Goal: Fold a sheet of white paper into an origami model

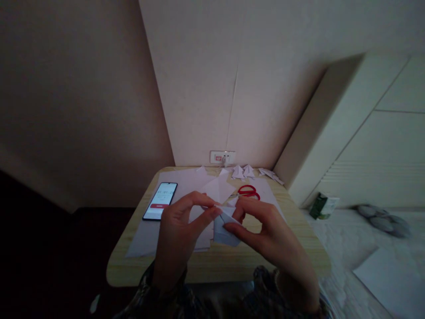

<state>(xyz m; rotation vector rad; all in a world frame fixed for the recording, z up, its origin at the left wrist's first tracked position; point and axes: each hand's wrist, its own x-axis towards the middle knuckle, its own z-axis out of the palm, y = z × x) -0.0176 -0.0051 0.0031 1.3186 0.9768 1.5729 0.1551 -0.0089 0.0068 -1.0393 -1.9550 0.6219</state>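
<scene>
Between my two hands, above the near half of the table, is a small folded piece of white paper [226, 230]. My left hand [186, 221] pinches its upper left corner between thumb and forefinger. On the other side, my right hand [262, 226] grips the paper's right edge with the thumb in front and the fingers bent behind. Part of the paper is hidden by the fingers. Just beyond my right hand lie scissors with red handles [249, 192]. Loose white sheets [146, 241] spread under and behind my left hand.
A phone [160, 201] with a lit timer screen lies at the table's left. Folded paper pieces [243, 172] rest along the back edge, below a wall socket [222, 157]. The wooden table [133, 272] has rounded corners. To the right, a green-and-white box [323, 206] stands on a bed [341, 235].
</scene>
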